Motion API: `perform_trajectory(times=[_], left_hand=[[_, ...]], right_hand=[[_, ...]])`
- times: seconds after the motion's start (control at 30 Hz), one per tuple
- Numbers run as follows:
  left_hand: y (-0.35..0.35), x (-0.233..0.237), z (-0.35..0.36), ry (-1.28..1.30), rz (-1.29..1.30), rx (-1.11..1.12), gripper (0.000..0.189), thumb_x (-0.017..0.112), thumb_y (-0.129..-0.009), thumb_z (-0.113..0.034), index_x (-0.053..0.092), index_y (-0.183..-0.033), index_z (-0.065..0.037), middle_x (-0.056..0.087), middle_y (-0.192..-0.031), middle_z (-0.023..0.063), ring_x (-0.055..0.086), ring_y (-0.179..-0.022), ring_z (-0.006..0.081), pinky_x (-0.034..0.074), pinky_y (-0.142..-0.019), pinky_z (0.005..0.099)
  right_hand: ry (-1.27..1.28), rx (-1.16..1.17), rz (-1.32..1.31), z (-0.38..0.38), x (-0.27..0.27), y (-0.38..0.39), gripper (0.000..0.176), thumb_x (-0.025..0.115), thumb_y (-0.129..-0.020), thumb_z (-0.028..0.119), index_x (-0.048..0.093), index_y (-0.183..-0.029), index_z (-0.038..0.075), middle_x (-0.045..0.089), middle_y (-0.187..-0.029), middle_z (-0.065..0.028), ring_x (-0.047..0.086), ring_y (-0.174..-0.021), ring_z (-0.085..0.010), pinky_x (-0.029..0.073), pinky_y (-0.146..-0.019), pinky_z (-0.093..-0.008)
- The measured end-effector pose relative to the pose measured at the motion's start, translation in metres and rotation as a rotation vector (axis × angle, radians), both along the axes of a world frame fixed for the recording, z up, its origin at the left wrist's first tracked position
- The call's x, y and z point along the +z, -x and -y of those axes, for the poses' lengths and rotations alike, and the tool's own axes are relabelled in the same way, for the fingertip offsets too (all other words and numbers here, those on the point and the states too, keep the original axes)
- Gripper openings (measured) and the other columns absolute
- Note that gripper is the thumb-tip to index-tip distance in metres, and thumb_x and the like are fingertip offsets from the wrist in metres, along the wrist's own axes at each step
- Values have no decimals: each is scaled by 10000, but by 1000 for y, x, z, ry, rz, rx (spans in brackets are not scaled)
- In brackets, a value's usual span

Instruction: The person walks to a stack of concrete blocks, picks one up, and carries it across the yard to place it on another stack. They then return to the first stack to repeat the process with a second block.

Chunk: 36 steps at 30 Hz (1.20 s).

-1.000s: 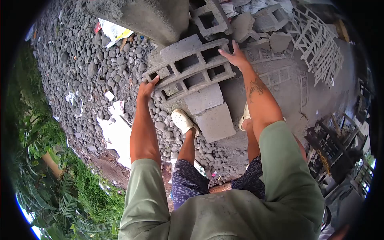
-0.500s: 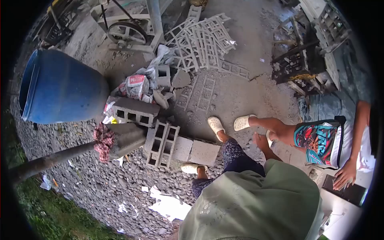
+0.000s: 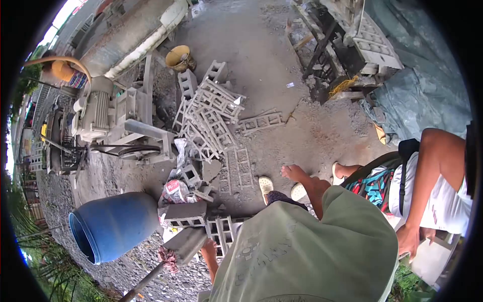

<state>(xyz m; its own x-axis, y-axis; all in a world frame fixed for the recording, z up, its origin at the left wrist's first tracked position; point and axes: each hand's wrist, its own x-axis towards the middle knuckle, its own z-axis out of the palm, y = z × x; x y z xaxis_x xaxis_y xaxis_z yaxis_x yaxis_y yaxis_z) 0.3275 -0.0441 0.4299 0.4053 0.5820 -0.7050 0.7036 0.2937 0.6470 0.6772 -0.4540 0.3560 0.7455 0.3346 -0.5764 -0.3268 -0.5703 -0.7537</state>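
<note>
1. The left hand is reaching down just beside the hollow block, right of the blue barrel. I cannot tell whether its fingers are closing.
2. The right hand is hanging empty, fingers spread.
3. Block-handling seems to be underway, and lifting is calling for both hands on its ends.
4. Lying here: this block, a second block and one barrel.

Straightened up and turned since a second ago, my right hand has left the hollow block and lifted free, my left hand has slipped to its near corner, a co-worker now alongside.
</note>
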Motion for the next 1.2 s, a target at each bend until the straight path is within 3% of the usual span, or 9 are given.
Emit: perform_trajectory(times=[0.07,0.17,0.3,0.6,0.67,0.7,0.93,1.0,1.2], left_hand=[[-49,-6,-13,85,73,-192,162,500,-785,-88,576,-857,36,599,-670,83,571,-555,135,445,-470,214],[-140,25,-8,-600,118,-1082,150,507,-765,-99,583,-794,27,575,-610,47,546,-504,120,446,-458,251],[-222,-61,-48,-19,-198,-531,107,531,-721,-144,600,-752,-68,557,-596,69,554,-518,185,440,-458,318],[-611,-93,-33,-767,-122,-2168,198,532,-682,-204,613,-835,-109,585,-895,157,558,-896,330,468,-693,435],[-717,-87,-8,-868,-157,-2052,250,548,-708,-235,632,-920,-132,593,-1006,131,556,-981,283,470,-768,405],[-765,-12,35,-522,-179,-1392,278,548,-731,-261,624,-958,-117,597,-997,145,558,-946,303,456,-792,402],[-1021,156,135,-381,468,-1221,345,558,-784,-191,559,-1097,-46,616,-969,179,596,-904,294,461,-787,339],[-1069,167,144,-348,509,-1181,357,565,-784,-186,550,-1112,-45,619,-961,181,603,-895,286,462,-781,333],[-1198,132,97,-492,406,-1076,391,595,-769,-230,550,-1114,-51,616,-962,191,602,-898,283,457,-790,337]], right_hand=[[-107,-179,7,6,42,-47,416,408,-893,333,607,-911,-32,650,-785,-120,621,-707,-191,486,-683,-310],[-158,-317,71,40,42,-104,376,431,-884,301,604,-934,-29,648,-799,-115,618,-721,-181,491,-660,-312],[-195,-624,15,86,5,-159,351,443,-852,277,613,-907,-26,646,-798,-133,620,-657,-208,466,-569,-309],[87,-630,105,201,-52,-307,335,526,-817,250,567,-1031,-4,644,-804,-124,633,-687,-209,466,-517,-315],[42,-756,-26,205,-6,-342,329,534,-806,241,573,-1014,-11,643,-792,-119,636,-677,-208,462,-494,-304],[52,-744,-39,211,6,-352,329,534,-806,241,573,-1014,-11,643,-792,-119,636,-677,-208,462,-494,-304],[33,-890,-61,181,19,-486,335,528,-784,291,597,-976,26,650,-822,-120,642,-705,-228,466,-501,-355],[649,604,509,195,-37,-533,385,537,-730,388,615,-942,75,635,-805,-147,625,-742,-273,466,-555,-409],[412,191,392,142,-67,-767,258,572,-722,300,655,-859,98,629,-819,-148,614,-732,-294,482,-655,-396]])
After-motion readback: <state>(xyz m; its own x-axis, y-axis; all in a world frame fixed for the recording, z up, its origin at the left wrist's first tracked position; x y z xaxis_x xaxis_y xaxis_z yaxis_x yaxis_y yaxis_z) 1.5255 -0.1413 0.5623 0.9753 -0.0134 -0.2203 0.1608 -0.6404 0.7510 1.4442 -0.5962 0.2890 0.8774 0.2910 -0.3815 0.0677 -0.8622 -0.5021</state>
